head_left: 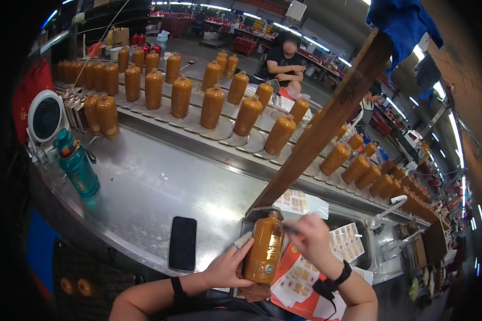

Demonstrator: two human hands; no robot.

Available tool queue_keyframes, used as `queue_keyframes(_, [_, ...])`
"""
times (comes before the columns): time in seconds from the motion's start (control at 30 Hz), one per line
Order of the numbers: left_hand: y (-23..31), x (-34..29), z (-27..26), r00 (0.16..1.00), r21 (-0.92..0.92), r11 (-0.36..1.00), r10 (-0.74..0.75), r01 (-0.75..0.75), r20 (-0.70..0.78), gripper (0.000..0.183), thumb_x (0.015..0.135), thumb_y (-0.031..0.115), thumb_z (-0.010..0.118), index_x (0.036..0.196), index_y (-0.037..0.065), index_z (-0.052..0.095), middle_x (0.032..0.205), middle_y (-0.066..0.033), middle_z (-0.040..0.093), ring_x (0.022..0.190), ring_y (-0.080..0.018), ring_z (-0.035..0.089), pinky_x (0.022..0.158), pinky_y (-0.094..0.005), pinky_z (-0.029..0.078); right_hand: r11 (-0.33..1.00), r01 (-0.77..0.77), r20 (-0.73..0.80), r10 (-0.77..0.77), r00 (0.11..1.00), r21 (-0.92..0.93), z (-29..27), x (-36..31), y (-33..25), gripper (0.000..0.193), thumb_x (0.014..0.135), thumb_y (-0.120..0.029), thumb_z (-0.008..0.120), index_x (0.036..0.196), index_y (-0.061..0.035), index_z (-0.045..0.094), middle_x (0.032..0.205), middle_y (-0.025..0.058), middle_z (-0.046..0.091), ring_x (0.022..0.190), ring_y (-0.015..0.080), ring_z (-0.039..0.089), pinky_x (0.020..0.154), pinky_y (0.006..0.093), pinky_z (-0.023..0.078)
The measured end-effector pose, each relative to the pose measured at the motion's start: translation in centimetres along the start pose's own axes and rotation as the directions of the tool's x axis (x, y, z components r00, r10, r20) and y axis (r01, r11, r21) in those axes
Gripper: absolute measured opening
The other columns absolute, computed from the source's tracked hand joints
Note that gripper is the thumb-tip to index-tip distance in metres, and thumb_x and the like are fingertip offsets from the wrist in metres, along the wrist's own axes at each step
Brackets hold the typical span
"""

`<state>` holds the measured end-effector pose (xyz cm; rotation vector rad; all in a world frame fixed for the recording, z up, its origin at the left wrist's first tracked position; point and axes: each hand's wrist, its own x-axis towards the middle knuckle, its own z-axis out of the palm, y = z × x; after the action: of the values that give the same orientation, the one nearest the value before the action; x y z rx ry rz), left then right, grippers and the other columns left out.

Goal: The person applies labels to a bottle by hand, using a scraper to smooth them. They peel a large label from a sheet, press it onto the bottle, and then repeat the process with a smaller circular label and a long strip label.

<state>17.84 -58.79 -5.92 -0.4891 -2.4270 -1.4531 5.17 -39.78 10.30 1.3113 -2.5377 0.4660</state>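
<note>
My left hand point(231, 266) is wrapped round the lower left side of an amber-brown glazed bottle point(263, 251), which stands nearly upright near the bench's front edge. Gold characters and a small round green sticker mark its front. A pale cover sits on one of my left fingers. My right hand point(311, 241), slightly blurred, is closed on a small dark tool point(291, 228) at the bottle's upper right side; its kind is unclear. Beneath that hand lie sheets of gold labels point(297, 279) on a red-orange sheet. Another label sheet point(347, 242) lies farther right.
A black phone point(182, 243) lies left of the bottle on the metal bench point(144, 182). A teal flask point(77, 166) and a white fan point(46, 116) stand at the left. Behind runs a conveyor with several brown bottles point(212, 107). A wooden post point(326, 115) slants up beside me; a co-worker point(285, 67) sits across.
</note>
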Motion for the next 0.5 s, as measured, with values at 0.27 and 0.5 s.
queue_keyframes(0.27, [-1.2,-1.0,-2.2,0.998,0.036,0.997,0.065,-0.064,-0.026,0.119,0.067,0.048,0.083,0.156,0.004,0.016,0.133,-0.0292,0.041,0.121,-0.0447,0.048,0.104,-0.0448,0.041,0.985,-0.085,-0.008,0.088,0.996,0.147,1.7,2.5,0.3,0.018,0.078,-0.018,0.078,0.094,-0.0097,0.073,0.077,0.0078,0.059,0.074,0.026,0.06,0.065,0.0362,0.049])
queue_keyframes(0.5, [-2.5,-2.0,-4.3,0.996,0.039,0.996,0.08,-0.079,-0.029,0.121,0.067,0.048,0.083,0.155,0.002,0.015,0.123,-0.0303,0.045,0.114,-0.0459,0.049,0.105,-0.0466,0.039,0.957,-0.082,0.041,0.073,0.996,0.279,1.9,3.5,-3.6,0.02,0.08,-0.019,0.079,0.092,-0.0045,0.071,0.078,0.0085,0.062,0.068,0.023,0.06,0.06,0.0328,0.047])
